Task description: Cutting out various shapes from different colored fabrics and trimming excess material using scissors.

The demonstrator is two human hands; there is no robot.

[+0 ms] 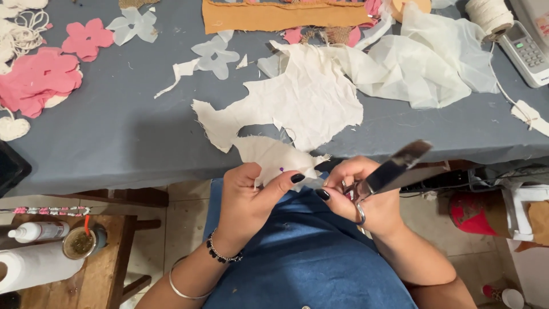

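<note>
My left hand [247, 197] pinches a small cream fabric piece [274, 157] with a red-headed pin [281, 169] stuck in it, just below the table's front edge. My right hand [363, 197] sits beside it, fingers through the handles of metal scissors [394, 169] whose blades point up and to the right, blurred. My right thumb touches the fabric's lower edge. A larger cream fabric scrap [297, 103] with cut-out gaps lies on the grey tablecloth [114, 126] right above my hands.
Pink felt flowers [34, 80] and pale flower cutouts [216, 56] lie at the left and centre. Sheer white fabric [423, 63], a twine spool [489, 14], a phone handset [529, 54] and orange cloth [274, 16] are at the back. A wooden stool [86, 252] holds bottles at lower left.
</note>
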